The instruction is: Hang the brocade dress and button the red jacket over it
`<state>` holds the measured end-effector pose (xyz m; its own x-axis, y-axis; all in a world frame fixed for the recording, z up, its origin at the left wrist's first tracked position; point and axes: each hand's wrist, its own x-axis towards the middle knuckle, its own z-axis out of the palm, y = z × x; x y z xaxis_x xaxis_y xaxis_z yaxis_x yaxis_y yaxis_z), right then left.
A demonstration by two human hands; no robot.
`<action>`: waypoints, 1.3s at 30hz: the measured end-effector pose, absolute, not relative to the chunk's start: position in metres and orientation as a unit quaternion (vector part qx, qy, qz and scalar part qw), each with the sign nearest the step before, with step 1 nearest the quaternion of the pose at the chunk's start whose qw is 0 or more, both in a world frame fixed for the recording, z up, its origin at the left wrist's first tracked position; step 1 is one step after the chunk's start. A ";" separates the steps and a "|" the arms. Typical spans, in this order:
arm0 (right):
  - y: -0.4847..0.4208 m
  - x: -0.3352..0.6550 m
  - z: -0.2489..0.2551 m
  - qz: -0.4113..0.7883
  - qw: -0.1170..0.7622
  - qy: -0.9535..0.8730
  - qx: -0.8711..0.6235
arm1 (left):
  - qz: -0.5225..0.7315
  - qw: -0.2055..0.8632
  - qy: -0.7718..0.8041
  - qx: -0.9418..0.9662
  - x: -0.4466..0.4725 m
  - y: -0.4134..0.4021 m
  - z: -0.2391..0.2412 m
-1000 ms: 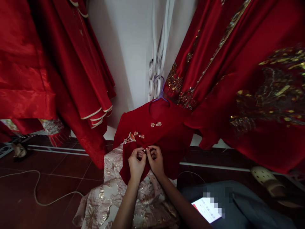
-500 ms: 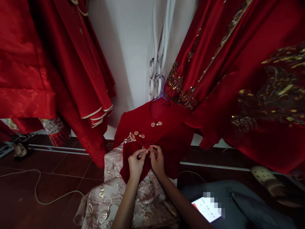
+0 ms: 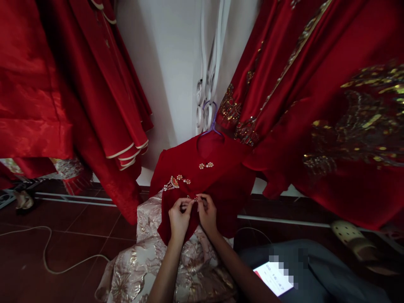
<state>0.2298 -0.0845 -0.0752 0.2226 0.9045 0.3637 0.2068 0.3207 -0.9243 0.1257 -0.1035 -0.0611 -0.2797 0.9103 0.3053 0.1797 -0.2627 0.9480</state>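
Note:
A dark red top [image 3: 227, 181] hangs from a purple hanger [image 3: 213, 126] by its neckline. Its front carries a gold-and-pearl fastener [image 3: 206, 166] near the neck and another fastener [image 3: 184, 179] beside a dangling jewelled brooch [image 3: 171, 183]. Lower down, my left hand [image 3: 179, 217] and my right hand [image 3: 207, 213] meet with fingertips pinched on a small pearl fastener [image 3: 196, 199]. The fingers cover most of that fastener, so whether its halves are joined cannot be seen. Beneath the top spreads a pale pink-gold brocade cloth [image 3: 135, 269].
Red garments [image 3: 110, 84] hang on the left, and red gowns with gold beading [image 3: 232, 107] on the right. White straps [image 3: 206, 63] run down the wall. A lit phone [image 3: 274, 277] lies on grey cloth at lower right. A cable [image 3: 47, 252] crosses the tiled floor.
The view has shifted very slightly. Both hands stay at the same fastener, their fingertips a little closer over it.

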 end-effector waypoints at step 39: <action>-0.078 0.233 -0.089 0.306 0.644 -0.507 -0.485 | 0.712 0.511 0.403 0.264 0.134 -0.034 -0.048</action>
